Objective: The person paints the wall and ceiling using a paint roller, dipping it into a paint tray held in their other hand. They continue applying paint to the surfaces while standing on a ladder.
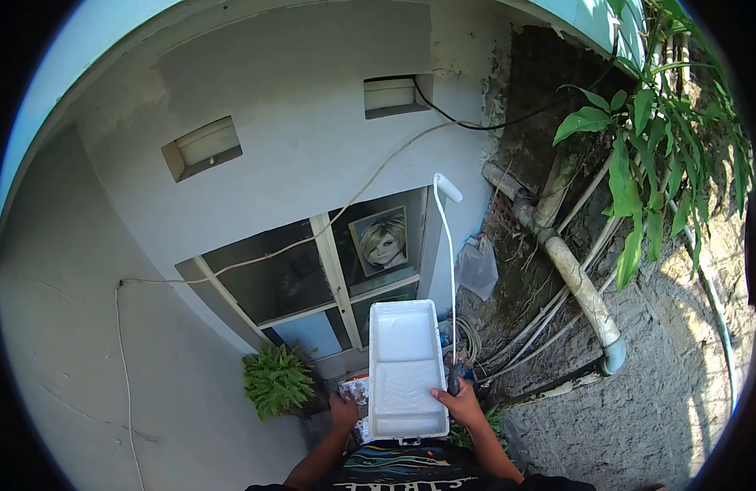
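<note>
A white paint tray (pixel 406 330) is held upright before my chest, with white paint on its surface. My right hand (pixel 461 404) is closed at its right side, thumb over the rim. The same hand grips the dark handle of a paint roller (pixel 448 187); its long white rod rises past the tray, and the white roller head is at the top, in front of the wall. My left hand (pixel 343 412) is left of the tray, near a red-and-white printed thing (pixel 355 386). Its fingers are too small and dark to make out.
Ahead is a pale wall (pixel 304 155) with two small vents and a framed window (pixel 324 245) with a portrait picture. A loose cable (pixel 378 168) crosses the wall. A fern (pixel 278 381) stands low left. Pipes (pixel 578 282) and leafy branches (pixel 631 180) are right.
</note>
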The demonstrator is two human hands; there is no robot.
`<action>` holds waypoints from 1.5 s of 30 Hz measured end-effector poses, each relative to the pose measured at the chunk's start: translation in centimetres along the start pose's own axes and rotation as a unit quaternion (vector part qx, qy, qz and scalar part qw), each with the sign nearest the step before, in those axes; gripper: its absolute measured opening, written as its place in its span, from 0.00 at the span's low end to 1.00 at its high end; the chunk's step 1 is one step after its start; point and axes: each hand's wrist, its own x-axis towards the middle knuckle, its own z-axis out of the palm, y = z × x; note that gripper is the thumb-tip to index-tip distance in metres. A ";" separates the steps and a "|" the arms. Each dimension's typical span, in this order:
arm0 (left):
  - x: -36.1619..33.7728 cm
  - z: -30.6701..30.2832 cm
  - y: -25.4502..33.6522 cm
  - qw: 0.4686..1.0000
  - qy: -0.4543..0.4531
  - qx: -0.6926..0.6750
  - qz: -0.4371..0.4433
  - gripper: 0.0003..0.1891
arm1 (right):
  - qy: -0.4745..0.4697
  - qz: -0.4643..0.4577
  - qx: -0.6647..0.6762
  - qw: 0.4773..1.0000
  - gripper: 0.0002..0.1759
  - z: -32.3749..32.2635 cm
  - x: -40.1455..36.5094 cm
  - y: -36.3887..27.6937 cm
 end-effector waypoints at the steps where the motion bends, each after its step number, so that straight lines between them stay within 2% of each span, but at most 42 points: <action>1: -0.1 0.0 0.1 1.000 0.000 0.001 -0.002 0.27 | -0.005 0.002 -0.002 1.000 0.18 -0.2 0.0 0.1; 8: 0.0 -0.2 0.3 1.000 0.001 -0.006 -0.004 0.25 | -0.012 -0.011 -0.013 1.000 0.16 -1.0 0.8 -0.4; 13: 0.1 0.4 -0.8 0.999 0.027 -0.033 -0.017 0.25 | -0.011 0.018 -0.040 0.999 0.15 -2.6 2.1 1.0; 18: -0.3 -0.6 1.0 1.000 0.000 -0.023 -0.022 0.27 | -0.047 0.017 -0.009 0.999 0.14 -2.2 2.6 -1.1; 20: -0.8 0.0 0.1 0.999 0.030 -0.019 -0.015 0.26 | -0.065 0.022 -0.019 0.997 0.14 -2.5 2.9 -1.5; 22: -1.2 -0.1 1.3 0.986 0.133 0.096 0.026 0.24 | -0.080 0.020 0.000 0.997 0.14 -3.0 3.5 -0.9; 26: -2.2 -0.5 3.6 0.972 0.159 0.172 -0.038 0.24 | -0.099 0.034 0.002 0.995 0.14 -3.5 4.0 -1.3; 28: -1.4 -0.4 2.3 0.993 0.089 0.067 -0.047 0.24 | -0.107 0.011 -0.019 0.994 0.14 -3.9 4.5 -1.2; 37: -2.3 -1.4 4.9 0.988 0.070 0.104 -0.089 0.23 | -0.129 0.038 -0.001 0.991 0.14 -6.3 6.2 -1.6; 39: -2.3 -1.2 4.7 0.989 0.084 0.106 -0.067 0.22 | -0.130 0.044 0.007 0.990 0.14 -7.1 6.7 -1.3; 45: -2.5 -1.2 5.2 0.986 0.076 0.126 -0.077 0.23 | -0.126 0.039 0.009 0.991 0.15 -8.2 8.6 -0.9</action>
